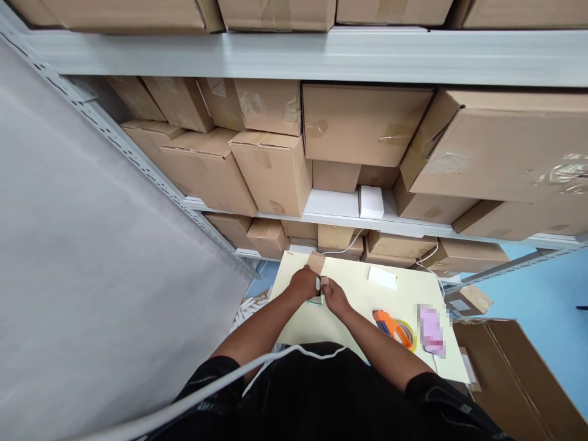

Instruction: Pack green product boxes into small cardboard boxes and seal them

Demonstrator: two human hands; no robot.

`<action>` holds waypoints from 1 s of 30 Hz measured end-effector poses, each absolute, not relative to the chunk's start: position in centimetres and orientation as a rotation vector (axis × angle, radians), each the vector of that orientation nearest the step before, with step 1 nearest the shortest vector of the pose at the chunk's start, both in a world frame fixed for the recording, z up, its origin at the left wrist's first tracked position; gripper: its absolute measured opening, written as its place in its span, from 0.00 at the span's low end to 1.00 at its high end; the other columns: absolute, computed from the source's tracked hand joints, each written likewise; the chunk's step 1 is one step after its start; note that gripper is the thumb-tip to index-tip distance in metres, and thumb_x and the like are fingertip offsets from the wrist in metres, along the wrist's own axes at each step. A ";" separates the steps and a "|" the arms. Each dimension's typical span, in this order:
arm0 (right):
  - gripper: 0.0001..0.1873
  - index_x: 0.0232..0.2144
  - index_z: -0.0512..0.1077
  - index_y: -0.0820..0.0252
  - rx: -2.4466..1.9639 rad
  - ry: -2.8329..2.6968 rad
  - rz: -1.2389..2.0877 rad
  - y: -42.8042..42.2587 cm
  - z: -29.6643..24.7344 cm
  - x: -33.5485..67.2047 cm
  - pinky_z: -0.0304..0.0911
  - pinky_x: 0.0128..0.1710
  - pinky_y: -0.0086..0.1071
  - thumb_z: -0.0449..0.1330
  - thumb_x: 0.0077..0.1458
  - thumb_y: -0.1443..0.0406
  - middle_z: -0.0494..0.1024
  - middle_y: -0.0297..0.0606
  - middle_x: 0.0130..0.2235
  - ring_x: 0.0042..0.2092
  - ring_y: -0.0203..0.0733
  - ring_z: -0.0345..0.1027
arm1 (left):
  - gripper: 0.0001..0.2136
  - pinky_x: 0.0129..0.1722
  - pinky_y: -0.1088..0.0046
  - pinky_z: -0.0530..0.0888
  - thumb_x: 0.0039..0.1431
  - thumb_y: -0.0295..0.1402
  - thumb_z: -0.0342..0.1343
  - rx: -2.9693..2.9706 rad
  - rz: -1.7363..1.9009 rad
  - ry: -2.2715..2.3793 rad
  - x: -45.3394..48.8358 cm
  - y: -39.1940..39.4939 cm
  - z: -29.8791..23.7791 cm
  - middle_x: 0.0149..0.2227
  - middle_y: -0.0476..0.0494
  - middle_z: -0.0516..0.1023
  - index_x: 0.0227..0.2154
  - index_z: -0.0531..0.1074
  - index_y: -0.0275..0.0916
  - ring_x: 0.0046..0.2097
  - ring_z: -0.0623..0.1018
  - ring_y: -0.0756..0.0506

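Near the far left edge of the cream table (pixel 340 331), my left hand (pixel 304 283) and my right hand (pixel 336 297) come together, fingers closed, on a small brown cardboard box (pixel 316 262). One flap of it sticks out beyond my left hand. Most of the box is covered by my fingers. Just below the hands, a pale greenish edge of something shows, too small to make out. To the right of my right hand lie a flat white box (pixel 382 277) and an orange tape dispenser (pixel 389 326) with a roll of tape (pixel 408 335).
A blurred pinkish object (pixel 432 331) lies at the table's right. Metal shelves (pixel 294 58) full of cardboard boxes (pixel 275 168) rise behind the table. A large carton (pixel 514 367) stands at the right. A white cable (pixel 206 386) crosses before my body; a grey wall (pixel 92 257) is at left.
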State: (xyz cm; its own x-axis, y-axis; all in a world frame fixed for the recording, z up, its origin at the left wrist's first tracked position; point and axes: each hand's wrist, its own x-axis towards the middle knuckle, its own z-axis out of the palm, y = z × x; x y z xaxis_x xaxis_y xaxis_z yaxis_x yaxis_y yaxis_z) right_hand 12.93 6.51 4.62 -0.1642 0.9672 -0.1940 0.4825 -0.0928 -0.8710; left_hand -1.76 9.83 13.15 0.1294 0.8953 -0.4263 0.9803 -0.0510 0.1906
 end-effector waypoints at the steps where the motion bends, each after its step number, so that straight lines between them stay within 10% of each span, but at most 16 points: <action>1: 0.16 0.40 0.74 0.55 -1.577 -1.699 1.182 6.5 4.7 12.8 0.68 0.48 0.40 0.48 0.63 0.58 0.80 0.38 0.40 0.44 0.48 0.74 | 0.23 0.45 0.64 0.78 0.42 0.40 0.71 1.992 -0.248 1.801 -2.2 9.6 13.2 0.51 0.29 0.78 0.43 0.79 0.35 0.47 0.82 0.34; 16: 0.17 0.41 0.76 0.54 -1.608 -1.723 1.125 5.2 5.3 12.7 0.68 0.47 0.39 0.47 0.64 0.61 0.82 0.37 0.39 0.42 0.48 0.74 | 0.26 0.46 0.62 0.75 0.47 0.45 0.68 2.081 0.262 1.865 -4.9 6.6 19.1 0.51 0.36 0.70 0.47 0.70 0.39 0.46 0.80 0.36; 24: 0.16 0.38 0.76 0.54 -1.711 -1.729 1.129 7.0 7.5 12.2 0.67 0.43 0.37 0.48 0.63 0.62 0.82 0.37 0.37 0.41 0.48 0.74 | 0.16 0.46 0.61 0.76 0.48 0.42 0.62 1.360 1.226 1.822 -12.2 6.5 21.2 0.39 0.46 0.71 0.36 0.69 0.41 0.42 0.76 0.41; 30: 0.27 0.59 0.70 0.53 -1.671 -1.585 1.144 7.0 7.4 12.9 0.69 0.47 0.40 0.57 0.59 0.55 0.76 0.42 0.58 0.42 0.45 0.75 | 0.20 0.41 0.60 0.80 0.50 0.43 0.59 0.535 1.460 1.167 -12.0 4.3 17.9 0.39 0.42 0.79 0.43 0.70 0.37 0.44 0.80 0.39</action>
State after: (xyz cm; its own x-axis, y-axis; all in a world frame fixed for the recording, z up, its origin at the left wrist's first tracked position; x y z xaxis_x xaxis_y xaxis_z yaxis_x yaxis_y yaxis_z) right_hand 12.88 6.96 7.45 -0.0645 0.9777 -0.2000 0.4975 -0.1423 -0.8557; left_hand -11.98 4.27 17.95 -0.2614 0.9246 -0.2770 -0.4737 0.1271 0.8715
